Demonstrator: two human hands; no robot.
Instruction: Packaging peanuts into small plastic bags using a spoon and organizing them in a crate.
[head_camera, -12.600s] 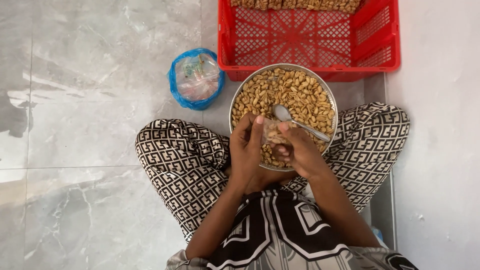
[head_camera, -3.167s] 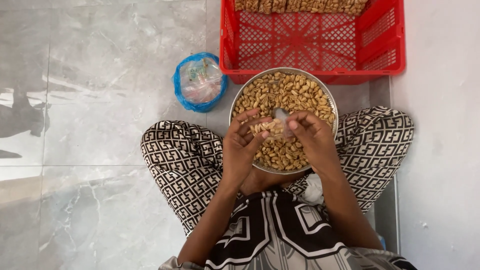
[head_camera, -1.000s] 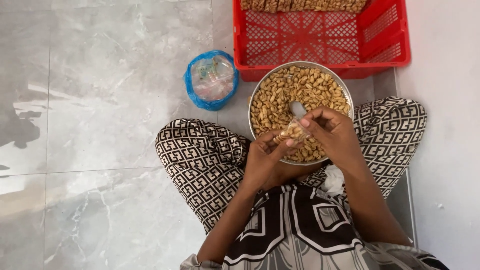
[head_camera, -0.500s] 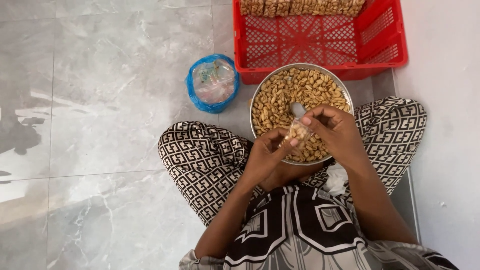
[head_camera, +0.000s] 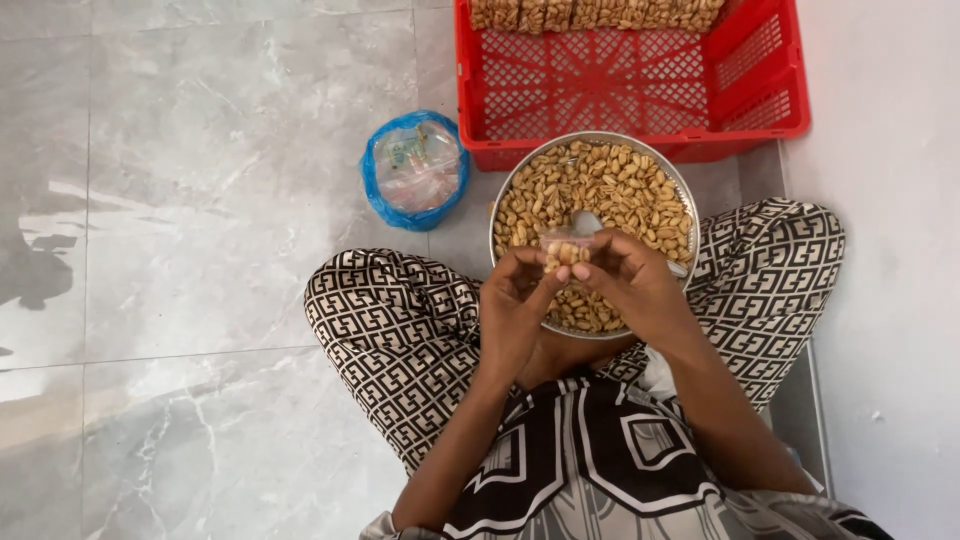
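A round metal bowl (head_camera: 502, 205) full of peanuts (head_camera: 610, 185) rests between my crossed legs on the floor. Above the bowl's near side, my left hand (head_camera: 520, 300) and my right hand (head_camera: 625, 280) together pinch a small clear plastic packet of peanuts (head_camera: 565, 248). The bowl of a metal spoon (head_camera: 585, 221) lies on the peanuts just beyond the packet, its handle hidden under my right hand.
A red plastic crate (head_camera: 620, 85) stands behind the bowl, with a row of filled peanut packets (head_camera: 590, 12) along its far side. A blue plastic bag (head_camera: 413, 170) of clear packets sits left of the bowl. Grey marble floor on the left, a white wall on the right.
Both hands keep working the small packet over the bowl, and it now sits a little lower between my fingertips. The view has drifted slightly; bowl, crate and bag stay put.
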